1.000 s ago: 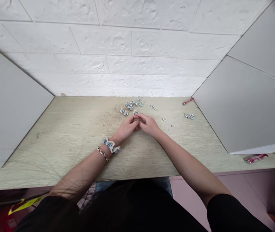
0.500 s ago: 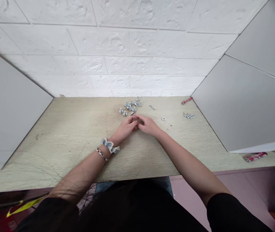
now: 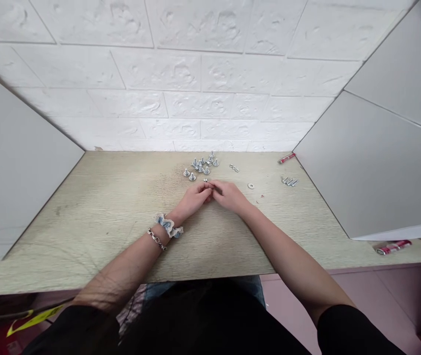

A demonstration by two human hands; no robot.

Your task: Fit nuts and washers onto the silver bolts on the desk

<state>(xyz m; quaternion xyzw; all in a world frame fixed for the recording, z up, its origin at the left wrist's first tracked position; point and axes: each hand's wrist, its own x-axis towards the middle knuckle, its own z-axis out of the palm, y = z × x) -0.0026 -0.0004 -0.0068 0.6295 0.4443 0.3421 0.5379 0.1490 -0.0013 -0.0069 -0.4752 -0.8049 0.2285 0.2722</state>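
Note:
My left hand [image 3: 194,198] and my right hand [image 3: 228,195] meet over the middle of the table, fingertips together. Between them is a small metal bolt [image 3: 206,180], its end showing just beyond the fingertips. Both hands are closed on it, and the fingers hide most of it. Just behind the hands stands a group of bolts [image 3: 200,168] fitted with washers, most with their shanks up. To the right of my right hand a single flat washer [image 3: 251,186] lies on the wood.
Several nuts [image 3: 234,168] lie in a row right of the bolt group. Several thin screws [image 3: 290,182] lie farther right, near a red battery [image 3: 286,158]. Another red battery [image 3: 393,247] is by the front right edge. Grey panels [image 3: 21,167] flank the wooden table [image 3: 103,212]; a white brick wall [image 3: 181,103] stands behind.
The bolt between my fingers has shifted and shows less of its length. My hands stay together in nearly the same spot. The whole view has tilted slightly.

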